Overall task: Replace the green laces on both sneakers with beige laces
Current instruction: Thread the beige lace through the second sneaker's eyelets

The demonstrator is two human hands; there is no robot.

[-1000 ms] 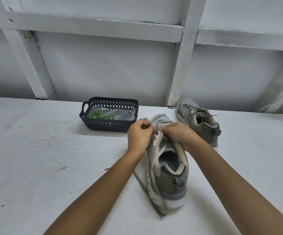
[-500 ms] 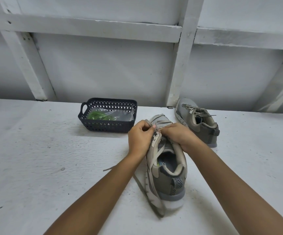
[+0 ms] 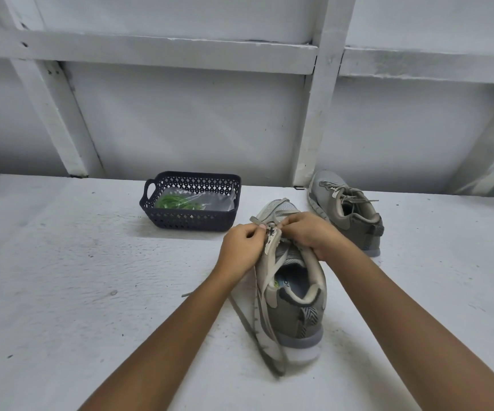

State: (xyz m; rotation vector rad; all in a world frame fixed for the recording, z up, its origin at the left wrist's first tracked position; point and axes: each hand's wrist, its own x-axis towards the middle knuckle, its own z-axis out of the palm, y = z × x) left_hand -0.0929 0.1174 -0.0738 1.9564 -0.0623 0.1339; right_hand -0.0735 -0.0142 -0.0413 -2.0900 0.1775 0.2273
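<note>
A grey-olive sneaker lies in front of me, heel toward me, tilted onto its side. A beige lace runs through its eyelets and trails down over the near edge onto the table. My left hand pinches the lace at the sneaker's left eyelet row. My right hand grips the tongue and right side of the upper and pinches the lace there. The second sneaker stands at the back right, laced in beige. Green laces lie in a clear bag inside the dark basket.
The white table runs up to a white panelled wall with beams. The basket stands at the back centre-left, a hand's width from the near sneaker's toe. A loose lace end lies on the table under my left forearm.
Both hands stay at the sneaker's eyelets with small finger movements. The lace loop near the toe has shifted slightly. The sneaker itself has barely moved.
</note>
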